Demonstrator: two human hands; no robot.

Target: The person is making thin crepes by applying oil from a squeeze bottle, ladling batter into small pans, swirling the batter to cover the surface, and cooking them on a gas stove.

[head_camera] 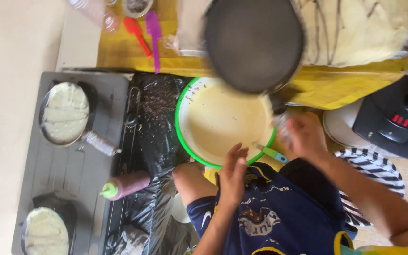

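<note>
Dark round pan (253,42) hangs tilted, its face bare, above the middle of the worktop. On the left, a grey stove (76,160) carries two small pans (64,113), each filled with pale batter. The green-rimmed bowl (187,146) under the dark pan holds cream batter. The left hand (232,174) rests at its rim, fingers loosely spread. The right hand (304,137), blurred, seems closed on the pan's handle.

The bowl (179,123) has a green rim and holds cream batter. Above it hangs a dark grey pan (253,42); right of the bowl lies a black-and-white striped cloth (378,170).
</note>
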